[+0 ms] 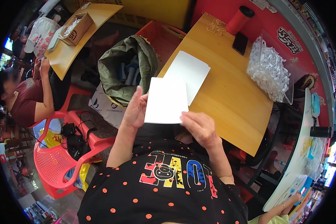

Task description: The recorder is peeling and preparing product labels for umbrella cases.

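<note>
A blank white paper sheet (167,100) is held up in front of my chest, over the near left edge of the wooden table. My left hand (135,111) grips its left edge, thumb raised and the other fingers partly hidden behind it. At the lower right corner, my right hand (201,128) pinches the paper with its fingers bent. Whether it is one sheet or a thin stack, I cannot tell. Just beyond it, more white paper (192,71) lies on the table, partly covered by the held piece.
The wooden table (231,108) bears a clear bin of white paper strips (270,69), a dark phone (240,43), a red cylinder (240,20) and rubber bands (215,27). Left stand an open green sack (108,71) and a red chair (54,164). A person (30,95) sits far left.
</note>
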A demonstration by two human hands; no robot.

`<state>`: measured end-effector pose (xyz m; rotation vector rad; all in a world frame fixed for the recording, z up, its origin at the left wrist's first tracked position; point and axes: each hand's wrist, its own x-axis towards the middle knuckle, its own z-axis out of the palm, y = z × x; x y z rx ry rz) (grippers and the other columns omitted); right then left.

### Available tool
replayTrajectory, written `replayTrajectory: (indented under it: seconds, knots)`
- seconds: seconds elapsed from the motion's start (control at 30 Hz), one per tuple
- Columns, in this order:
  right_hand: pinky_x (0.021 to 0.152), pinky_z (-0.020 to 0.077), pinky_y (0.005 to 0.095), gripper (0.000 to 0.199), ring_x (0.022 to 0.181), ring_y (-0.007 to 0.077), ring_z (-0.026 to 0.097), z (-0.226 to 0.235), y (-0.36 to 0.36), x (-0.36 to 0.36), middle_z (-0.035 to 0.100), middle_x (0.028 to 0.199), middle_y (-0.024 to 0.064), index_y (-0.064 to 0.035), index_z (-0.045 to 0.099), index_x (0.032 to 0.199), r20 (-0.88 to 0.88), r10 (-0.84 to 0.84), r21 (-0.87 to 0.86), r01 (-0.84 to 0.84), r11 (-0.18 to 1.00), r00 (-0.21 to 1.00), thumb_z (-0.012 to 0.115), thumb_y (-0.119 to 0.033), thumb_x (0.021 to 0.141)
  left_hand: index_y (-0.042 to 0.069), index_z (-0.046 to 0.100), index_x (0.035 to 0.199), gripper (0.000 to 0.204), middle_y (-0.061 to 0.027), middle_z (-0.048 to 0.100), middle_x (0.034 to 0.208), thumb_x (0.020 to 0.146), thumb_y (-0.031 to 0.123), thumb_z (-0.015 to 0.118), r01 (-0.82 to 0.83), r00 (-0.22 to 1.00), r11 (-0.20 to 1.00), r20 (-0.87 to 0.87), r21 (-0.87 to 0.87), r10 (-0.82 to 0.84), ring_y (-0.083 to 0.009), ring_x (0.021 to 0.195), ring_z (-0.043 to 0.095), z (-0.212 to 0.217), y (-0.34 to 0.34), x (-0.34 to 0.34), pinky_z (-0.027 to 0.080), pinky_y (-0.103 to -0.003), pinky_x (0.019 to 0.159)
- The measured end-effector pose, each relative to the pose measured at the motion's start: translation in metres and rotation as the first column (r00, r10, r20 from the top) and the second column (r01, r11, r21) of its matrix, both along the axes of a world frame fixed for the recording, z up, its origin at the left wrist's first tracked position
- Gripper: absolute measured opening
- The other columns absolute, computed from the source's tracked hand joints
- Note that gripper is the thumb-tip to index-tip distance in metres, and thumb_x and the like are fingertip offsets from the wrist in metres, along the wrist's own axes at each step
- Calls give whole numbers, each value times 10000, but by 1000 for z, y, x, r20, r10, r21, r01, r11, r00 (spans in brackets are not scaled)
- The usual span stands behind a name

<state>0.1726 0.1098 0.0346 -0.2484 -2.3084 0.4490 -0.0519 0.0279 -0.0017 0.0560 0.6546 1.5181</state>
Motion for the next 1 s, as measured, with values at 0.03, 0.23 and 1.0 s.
replayTrajectory:
  seconds: [0.03,0.23,1.0]
  knots:
    - [611,518,306,196,722,224,653,3,-4,4,671,894,114,-11,639,940,-7,38,-56,-38,998,999,669,-32,748,-79,554,1135,506,-169,652,1010,952,380,447,16,998,999,-55,-35,-18,-248,950,650,-2,1,-1,538,-370,830]
    - [605,484,263,140,687,206,630,17,-18,26,657,816,96,-1,663,901,-24,-8,-528,-6,849,1000,642,60,776,-20,590,1121,283,-132,639,1067,839,-35,572,68,969,997,-240,27,-59,-210,907,656,2,-1,13,541,-327,825]
    - [691,452,219,69,724,83,560,-20,10,31,659,805,29,14,681,877,-204,-511,-876,78,477,835,680,-24,819,-65,572,1130,264,-143,621,1058,873,-46,512,-17,520,998,-852,63,63,-180,856,656,24,-10,45,515,-215,606]
